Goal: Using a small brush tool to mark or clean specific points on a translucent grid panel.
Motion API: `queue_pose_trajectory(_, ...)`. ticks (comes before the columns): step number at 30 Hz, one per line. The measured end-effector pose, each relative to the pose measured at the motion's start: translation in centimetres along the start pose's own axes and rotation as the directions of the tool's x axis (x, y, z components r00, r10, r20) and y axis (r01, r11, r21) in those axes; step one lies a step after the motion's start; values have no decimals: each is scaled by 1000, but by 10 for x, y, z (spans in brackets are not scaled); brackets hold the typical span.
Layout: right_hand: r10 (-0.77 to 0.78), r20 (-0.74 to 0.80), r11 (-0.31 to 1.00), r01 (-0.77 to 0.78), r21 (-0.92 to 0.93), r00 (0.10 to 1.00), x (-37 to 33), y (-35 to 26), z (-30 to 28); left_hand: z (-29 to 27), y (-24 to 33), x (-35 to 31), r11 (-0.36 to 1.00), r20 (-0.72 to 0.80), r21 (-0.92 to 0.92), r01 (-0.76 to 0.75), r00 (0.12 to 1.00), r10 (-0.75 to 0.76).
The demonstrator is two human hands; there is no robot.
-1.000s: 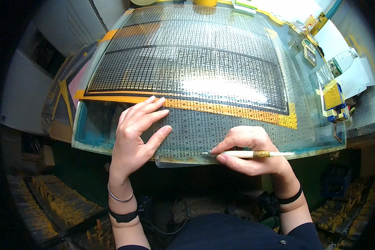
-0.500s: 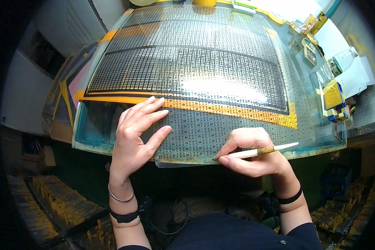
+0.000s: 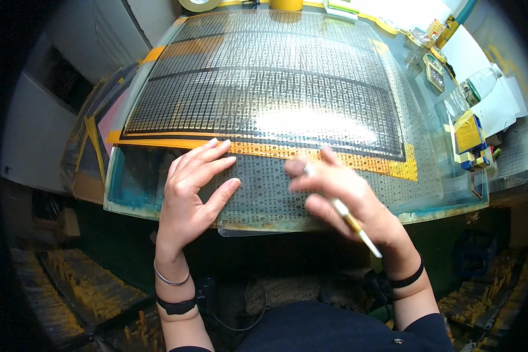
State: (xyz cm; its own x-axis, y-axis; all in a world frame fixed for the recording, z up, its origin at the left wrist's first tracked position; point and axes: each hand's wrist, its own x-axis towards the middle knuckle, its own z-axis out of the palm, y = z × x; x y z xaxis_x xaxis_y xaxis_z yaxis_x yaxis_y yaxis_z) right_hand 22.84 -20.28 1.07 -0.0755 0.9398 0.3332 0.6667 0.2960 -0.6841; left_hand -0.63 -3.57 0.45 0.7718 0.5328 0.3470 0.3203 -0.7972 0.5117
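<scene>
Nearest the body, dark crates of small yellowish parts (image 3: 76,293) sit low on the left under the bench (image 3: 510,182) edge, and more of them on the right. Nothing lies between the hands and the sheet.

The left hand (image 3: 190,196) lies flat on the clear patterned sheet (image 3: 264,188), fingers spread and straight, palm down, gripping nothing. A thin bangle and a dark band circle its wrist.

The right hand (image 3: 346,196) is blurred. Its fingers are loosely curled around a slim brush (image 3: 353,223) with a pale handle and a gold ferrule. The brush's long axis runs on a slant: the handle end points down and right, toward the person, past the wrist; the working end points up and left toward the sheet, hidden in the blurred fingers. Whether it touches the sheet cannot be told.

Beyond the hands an orange tape strip (image 3: 276,151) crosses the sheet. Past it lies a large dark grid panel (image 3: 264,82) with glare on it. At the far right stand a yellow-and-blue box (image 3: 468,136) and a clear bottle (image 3: 482,82); a tape roll (image 3: 198,4) sits at the far edge.
</scene>
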Motion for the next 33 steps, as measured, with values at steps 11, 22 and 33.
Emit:
queue_pose_trajectory(11,117,302,827,-261,498,946,-11,-17,-10,0,2,0,1000,-11,-5,23,1000,-23)
queue_pose_trajectory(22,27,240,851,-148,505,970,-15,-10,-5,0,3,0,999,2,24,30,1000,-30)
queue_pose_trajectory(33,-32,189,856,-71,512,981,-17,-6,-1,4,2,1,999,-35,33,19,999,-18)
